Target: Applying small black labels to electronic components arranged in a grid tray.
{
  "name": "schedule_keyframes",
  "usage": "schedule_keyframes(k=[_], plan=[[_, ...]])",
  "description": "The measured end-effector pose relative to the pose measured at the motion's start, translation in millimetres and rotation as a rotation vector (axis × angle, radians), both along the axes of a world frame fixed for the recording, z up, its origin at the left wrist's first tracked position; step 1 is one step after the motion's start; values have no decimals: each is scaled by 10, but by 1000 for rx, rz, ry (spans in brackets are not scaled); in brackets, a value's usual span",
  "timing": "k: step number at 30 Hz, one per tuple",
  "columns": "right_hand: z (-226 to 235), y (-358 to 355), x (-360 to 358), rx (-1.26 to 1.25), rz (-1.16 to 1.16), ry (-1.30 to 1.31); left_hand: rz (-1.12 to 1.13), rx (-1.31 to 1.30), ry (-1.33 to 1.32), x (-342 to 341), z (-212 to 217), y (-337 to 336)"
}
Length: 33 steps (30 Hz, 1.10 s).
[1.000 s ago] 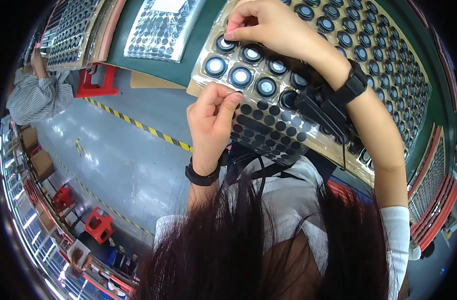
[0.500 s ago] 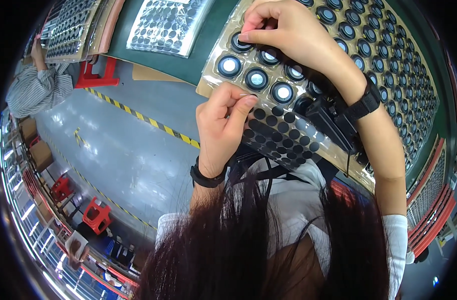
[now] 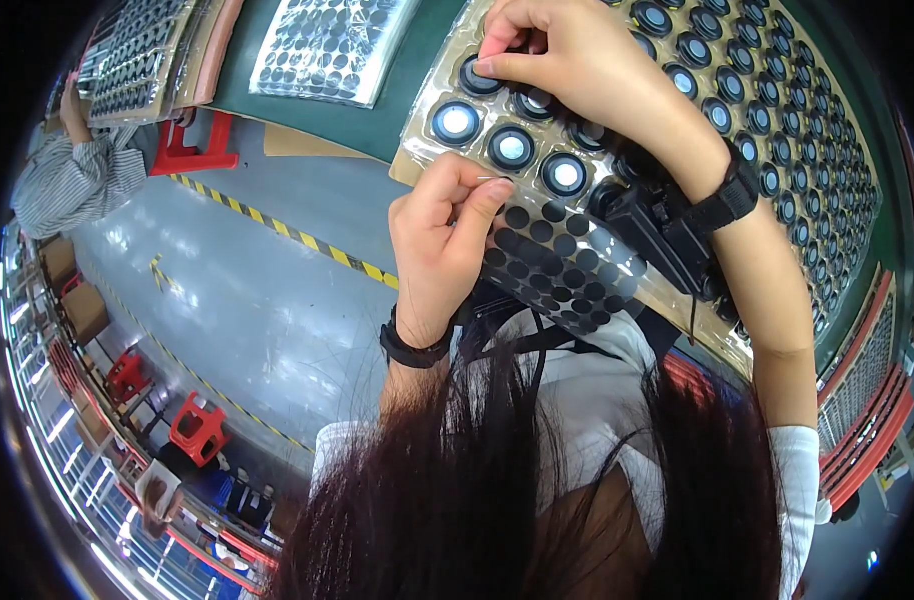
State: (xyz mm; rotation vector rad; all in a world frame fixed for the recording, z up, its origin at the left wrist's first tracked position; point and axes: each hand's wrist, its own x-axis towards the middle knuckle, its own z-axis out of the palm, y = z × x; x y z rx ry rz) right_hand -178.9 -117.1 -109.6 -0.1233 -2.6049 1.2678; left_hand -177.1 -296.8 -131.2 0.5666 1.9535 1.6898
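Note:
My left hand (image 3: pixel 439 225) pinches the edge of a clear sheet of round black stickers (image 3: pixel 562 265) between thumb and forefinger. The sheet hangs down towards my lap. At the thumb tip a thin pale edge sticks out. My right hand (image 3: pixel 562 50) is closed, thumb and forefinger bent together over a round black part (image 3: pixel 480 75) in a clear plastic tray (image 3: pixel 424 150). Its thumb tip covers part of that piece's centre. Whatever those fingers hold is hidden. Nearby black parts (image 3: pixel 511 147) show pale round centres.
A black box-shaped device (image 3: pixel 657 240) with a cable lies by my right forearm. More stickers in a clear packet (image 3: pixel 327 50) rest on the green table (image 3: pixel 377 125). A person in a striped sleeve (image 3: pixel 87 180) works at the far left, near a red stool (image 3: pixel 197 145).
The hands and the tray appear slightly higher in the picture. Both hands keep nearly the same pose, and the right fingertips remain at the same round part.

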Motion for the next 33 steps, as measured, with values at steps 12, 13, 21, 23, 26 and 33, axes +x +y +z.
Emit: schedule_keyframes(k=[12, 13, 21, 23, 26, 33], plan=[[222, -122, 579, -483, 28, -175, 97, 27, -77, 75, 15, 40], [217, -176, 680, -400, 31, -177, 123, 37, -99, 87, 6, 44], [123, -271, 908, -18, -56, -42, 162, 35, 26, 149, -2, 106], [111, -271, 904, -27, -45, 6, 168, 39, 29, 152, -3, 109], [88, -270, 910, 21, -35, 24, 182, 49, 37, 159, -1, 114], [20, -284, 918, 71, -47, 129, 208, 45, 29, 190, -5, 136]])
